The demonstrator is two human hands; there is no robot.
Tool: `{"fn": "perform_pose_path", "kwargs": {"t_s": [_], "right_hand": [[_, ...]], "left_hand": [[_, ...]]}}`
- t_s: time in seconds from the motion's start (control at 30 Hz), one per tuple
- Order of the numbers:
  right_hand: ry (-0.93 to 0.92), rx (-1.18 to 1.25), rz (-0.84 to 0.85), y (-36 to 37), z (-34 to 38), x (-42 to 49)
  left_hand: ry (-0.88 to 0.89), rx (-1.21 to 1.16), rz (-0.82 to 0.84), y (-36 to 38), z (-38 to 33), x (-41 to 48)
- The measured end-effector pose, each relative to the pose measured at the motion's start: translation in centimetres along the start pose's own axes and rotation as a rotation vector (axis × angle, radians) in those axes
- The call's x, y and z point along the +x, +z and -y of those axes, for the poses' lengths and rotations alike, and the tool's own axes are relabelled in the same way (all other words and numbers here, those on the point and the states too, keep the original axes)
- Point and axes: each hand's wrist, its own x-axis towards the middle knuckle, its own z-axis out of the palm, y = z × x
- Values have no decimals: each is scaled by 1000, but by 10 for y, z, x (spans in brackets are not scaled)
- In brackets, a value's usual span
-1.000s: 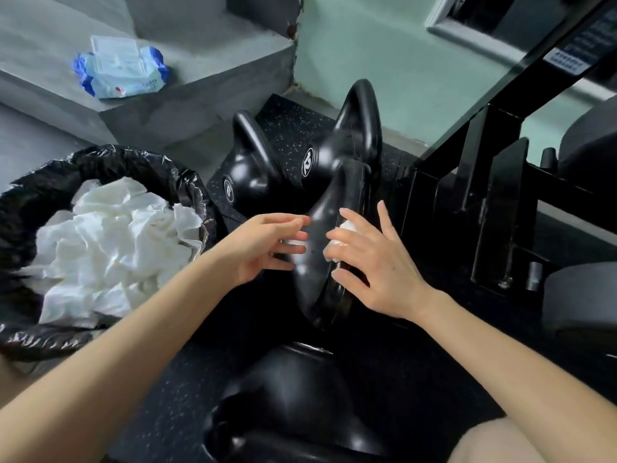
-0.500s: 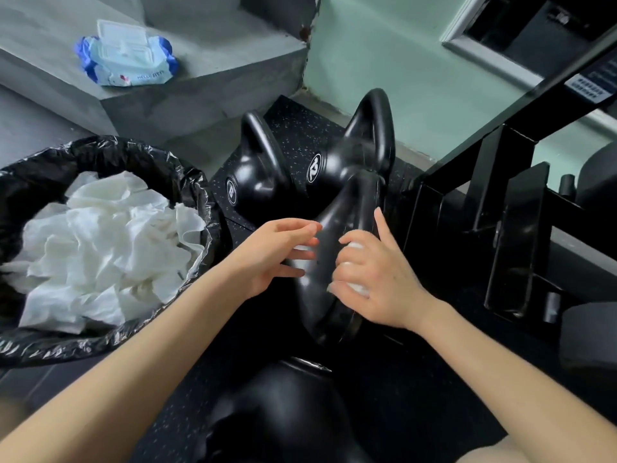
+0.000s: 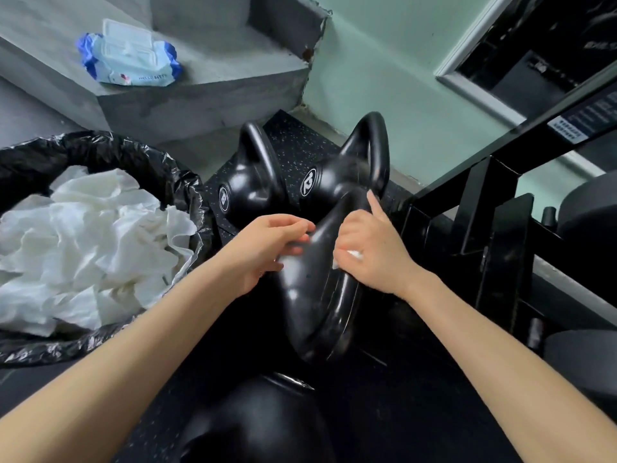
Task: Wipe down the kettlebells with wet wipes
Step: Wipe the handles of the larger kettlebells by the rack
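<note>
grey concrete step point(image 3: 217, 78) behind a lined bin point(image 3: 100, 148) of used wipes point(image 3: 83, 235) carries a wipes pack point(image 3: 128, 56). mid-frame, left hand point(image 3: 263, 248) and right hand point(image 3: 370, 259) each pinch a wet wipe point(image 3: 354, 254) against the handle of the front kettlebell point(image 3: 317, 295).

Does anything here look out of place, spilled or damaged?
Nothing is spilled or broken. Two small things stand out: the bin on the left is heaped with used wipes almost to its rim, and the pack of wet wipes on the step seems to lie with its lid open.
</note>
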Motion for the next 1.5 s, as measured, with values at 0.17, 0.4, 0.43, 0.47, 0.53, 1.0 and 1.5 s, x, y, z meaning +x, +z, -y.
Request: {"fn": "perform_pose_path", "kwargs": {"t_s": [0.17, 0.4, 0.43, 0.47, 0.53, 1.0, 1.5], "right_hand": [[-72, -16, -87, 13, 43, -46], [247, 367, -499, -2, 63, -67], [443, 515, -592, -9, 63, -71], [645, 673, -639, -12, 64, -74], [926, 1006, -561, -11, 71, -70], [1005, 1253, -394, -7, 34, 0], [1015, 1473, -386, 5, 21, 6]], "left_hand": [[8, -7, -8, 0, -1, -6], [81, 37, -55, 13, -1, -4], [140, 42, -94, 18, 0, -2], [212, 72, -142, 23, 0, -1], [355, 217, -215, 36, 1, 1], [438, 774, 104, 39, -5, 23], [423, 777, 158, 32, -7, 26]]}}
